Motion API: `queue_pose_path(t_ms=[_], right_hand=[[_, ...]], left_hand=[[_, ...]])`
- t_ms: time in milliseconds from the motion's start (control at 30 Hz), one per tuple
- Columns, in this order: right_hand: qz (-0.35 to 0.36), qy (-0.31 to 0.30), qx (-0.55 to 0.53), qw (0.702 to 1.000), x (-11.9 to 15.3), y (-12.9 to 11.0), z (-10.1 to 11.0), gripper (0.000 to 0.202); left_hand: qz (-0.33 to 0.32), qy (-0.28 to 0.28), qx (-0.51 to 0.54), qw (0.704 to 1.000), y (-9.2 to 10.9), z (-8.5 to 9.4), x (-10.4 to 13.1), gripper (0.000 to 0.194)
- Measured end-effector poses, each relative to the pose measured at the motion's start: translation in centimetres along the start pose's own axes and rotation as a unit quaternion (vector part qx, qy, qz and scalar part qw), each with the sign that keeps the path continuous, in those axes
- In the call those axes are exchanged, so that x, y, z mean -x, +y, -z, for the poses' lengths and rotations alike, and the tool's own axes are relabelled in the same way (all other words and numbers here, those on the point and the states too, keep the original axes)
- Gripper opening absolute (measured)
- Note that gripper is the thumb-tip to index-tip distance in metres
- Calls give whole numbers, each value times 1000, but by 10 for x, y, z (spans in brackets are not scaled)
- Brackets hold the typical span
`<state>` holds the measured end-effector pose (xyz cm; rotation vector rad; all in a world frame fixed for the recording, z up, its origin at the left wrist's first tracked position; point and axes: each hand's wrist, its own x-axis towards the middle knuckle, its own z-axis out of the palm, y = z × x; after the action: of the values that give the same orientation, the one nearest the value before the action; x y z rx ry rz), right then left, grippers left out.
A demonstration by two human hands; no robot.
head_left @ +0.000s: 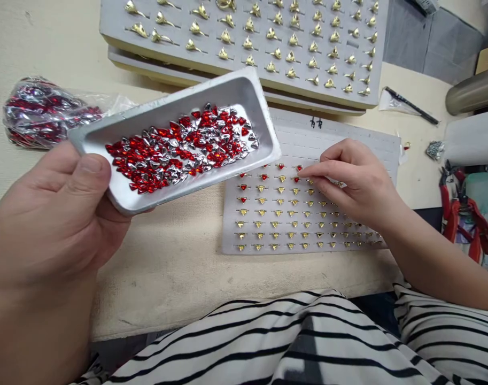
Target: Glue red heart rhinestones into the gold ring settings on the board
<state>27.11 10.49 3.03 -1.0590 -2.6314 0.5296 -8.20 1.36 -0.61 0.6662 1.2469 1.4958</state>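
My left hand (63, 203) grips one end of a white metal tray (263, 115), thumb over the rim. Inside lie many red triangular rhinestones (147, 160), some turned to their silver backs. My right hand (351, 179) is over a grey foam ring board (230, 230), thumb and fingers pinched together. Its fingertips are at a red-stoned ring (299, 168) in the upper rows; whatever is between them is hidden. A few rings at the upper left of this board carry red stones. Rows of gold rings (275, 224) below show bare triangular settings.
Stacked foam boards (235, 48) full of gold rings stand at the back. A plastic bag of red stones (47, 112) lies at left, behind the tray. To the right are a black pen (412, 105), red-handled pliers (474, 224) and a grey cylinder (474, 93).
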Motion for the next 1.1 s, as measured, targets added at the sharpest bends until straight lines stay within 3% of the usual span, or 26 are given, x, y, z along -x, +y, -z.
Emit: queue_pose_path(t_ms=[100,200,300,367,433,533,633,1100], right_hand=[[7,-11,7,1000,2,0,-2,21],[4,16,-2,1000,2,-7,1,21],[-25,101,-5,995,1,-23,12,24],[-27,113,8,993,-1,-37,20,30],[0,71,21,997,-4,-50,27,33],[49,12,62,997,-9,-61,29,29],[65,-20,110,992,-14,-64,24,22],[65,-47,236,969,-21,-70,13,11]], left_hand=[[-9,-48,3,999,3,-2,0,31],[-2,-43,-6,999,6,-5,2,25],[56,-20,-34,998,7,-7,6,19],[121,-34,-46,991,6,-8,10,19],[180,-72,-48,980,6,-9,14,26],[219,-116,-52,967,4,-9,18,31],[212,-135,-61,966,3,-8,19,32],[196,-188,-55,961,1,-9,19,32]])
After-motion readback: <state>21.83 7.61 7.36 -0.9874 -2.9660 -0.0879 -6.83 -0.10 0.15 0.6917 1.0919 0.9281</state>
